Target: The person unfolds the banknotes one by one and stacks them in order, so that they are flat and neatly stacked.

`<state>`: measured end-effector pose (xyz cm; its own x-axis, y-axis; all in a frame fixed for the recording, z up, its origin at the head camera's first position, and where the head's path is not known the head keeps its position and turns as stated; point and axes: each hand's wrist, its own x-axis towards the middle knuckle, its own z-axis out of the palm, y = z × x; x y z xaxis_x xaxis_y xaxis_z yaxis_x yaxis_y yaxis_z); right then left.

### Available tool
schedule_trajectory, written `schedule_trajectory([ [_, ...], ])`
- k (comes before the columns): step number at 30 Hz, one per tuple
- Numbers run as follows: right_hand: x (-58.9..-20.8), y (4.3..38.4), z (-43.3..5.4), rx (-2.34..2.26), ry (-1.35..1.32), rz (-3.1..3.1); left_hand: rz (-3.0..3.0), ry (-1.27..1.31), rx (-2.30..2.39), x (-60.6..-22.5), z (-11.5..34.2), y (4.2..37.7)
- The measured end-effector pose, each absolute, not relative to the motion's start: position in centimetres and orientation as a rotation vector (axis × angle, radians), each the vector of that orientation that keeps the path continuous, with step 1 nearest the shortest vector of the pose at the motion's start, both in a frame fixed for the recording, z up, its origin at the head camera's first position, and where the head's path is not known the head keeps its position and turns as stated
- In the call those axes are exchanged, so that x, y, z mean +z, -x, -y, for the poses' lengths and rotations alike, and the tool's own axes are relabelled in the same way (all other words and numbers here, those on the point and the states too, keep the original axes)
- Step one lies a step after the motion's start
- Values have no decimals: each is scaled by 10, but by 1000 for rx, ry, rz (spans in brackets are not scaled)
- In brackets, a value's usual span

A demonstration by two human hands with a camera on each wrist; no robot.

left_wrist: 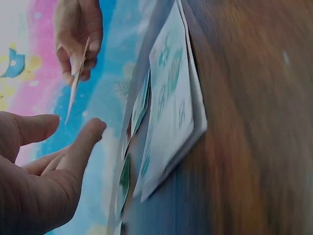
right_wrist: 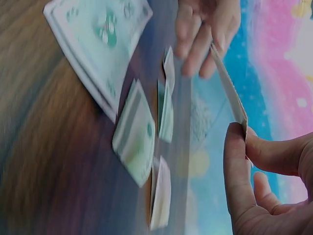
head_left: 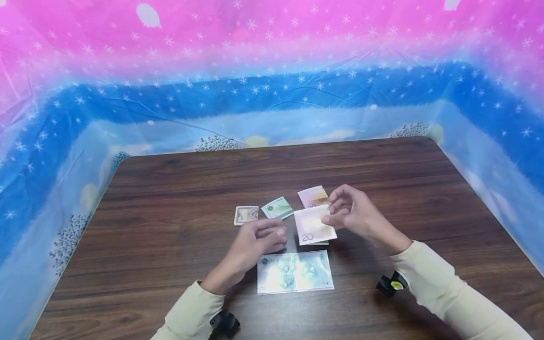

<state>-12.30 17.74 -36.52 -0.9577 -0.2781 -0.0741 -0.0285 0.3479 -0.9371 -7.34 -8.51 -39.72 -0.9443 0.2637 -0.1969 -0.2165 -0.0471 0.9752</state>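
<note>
The right hand (head_left: 354,212) pinches the 20 note (head_left: 312,224) by its right side between thumb and fingers, raised over the middle of the tabletop (head_left: 127,236); that side grip seems chosen to leave most of the printed face uncovered, the number included. The left hand (head_left: 255,243) holds nothing: its thumb and forefinger stand apart, near the 20 note's left side but not touching it, a position that would suit steadying or taking that side. Toward the far edge, yet well short of it, the brown note (head_left: 246,215), green note (head_left: 277,208) and pink note (head_left: 312,194) lie in a loose row running from the left edge's side to the right's, probably spaced so each can be told apart. Their leaves lift slightly, which suggests folding. A second green note (right_wrist: 134,142) rests beneath the raised one, mostly hidden from above. Closest to the near edge, itself out of view, the large note (head_left: 276,274) lies spread with a crease down its middle, perhaps set there for easy reach.
</note>
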Motion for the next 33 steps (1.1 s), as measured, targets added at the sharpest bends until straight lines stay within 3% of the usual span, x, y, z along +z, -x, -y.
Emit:
schedule_trajectory([
  [14,-376,109,-146,-1708,168,-2297,-1880,119,2131,-389,77,73],
  [33,-380,93,-129,-1770,180,-1976,-1779,-3,2178,-385,73,73],
])
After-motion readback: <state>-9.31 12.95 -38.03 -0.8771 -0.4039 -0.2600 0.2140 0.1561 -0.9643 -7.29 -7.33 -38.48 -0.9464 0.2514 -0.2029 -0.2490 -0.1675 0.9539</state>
